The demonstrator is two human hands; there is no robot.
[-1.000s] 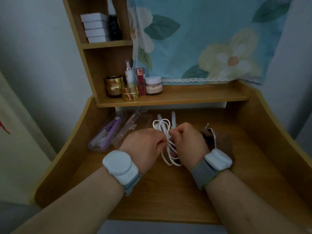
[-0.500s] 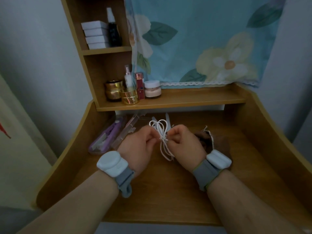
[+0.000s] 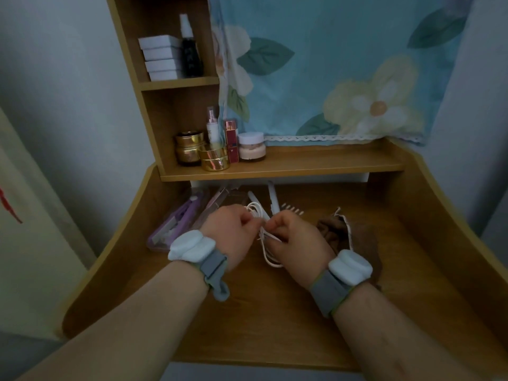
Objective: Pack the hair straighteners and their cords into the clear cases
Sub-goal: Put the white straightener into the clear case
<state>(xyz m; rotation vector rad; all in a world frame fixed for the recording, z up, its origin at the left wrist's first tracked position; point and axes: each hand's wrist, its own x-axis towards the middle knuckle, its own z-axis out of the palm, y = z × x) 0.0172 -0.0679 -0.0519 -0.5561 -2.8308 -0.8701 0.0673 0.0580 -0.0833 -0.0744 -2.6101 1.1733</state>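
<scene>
- A bundle of white cord (image 3: 265,237) is pinched between both hands above the middle of the desk (image 3: 275,312); its loops hang below the fingers and rise above them
- The left hand (image 3: 229,233) is curled, with thumb and fingertips closed on the cord; the right hand (image 3: 295,243) is curled the same way, its fingertips clamped on the cord from the other side
- The exact wrapping of the cord is hidden behind the knuckles
- One white straightener (image 3: 273,199) is seen lying behind the hands, partly hidden by them; a row of small teeth just to its right is hard to make out
- One purple straightener (image 3: 187,213) is seen inside a clear case (image 3: 165,235) at the left of the desk, its near end hidden by the left wrist
- A second clear case (image 3: 220,200) is seen beside it, open or shut cannot be told
- A brown pouch (image 3: 354,237) lies just right of the right hand, partly covered by the wrist
- Two wrist bands are counted, one per arm
- On the lower shelf (image 3: 302,167), three jars, one bottle and one red tube are counted; on the upper shelf, four white boxes and one dark bottle
</scene>
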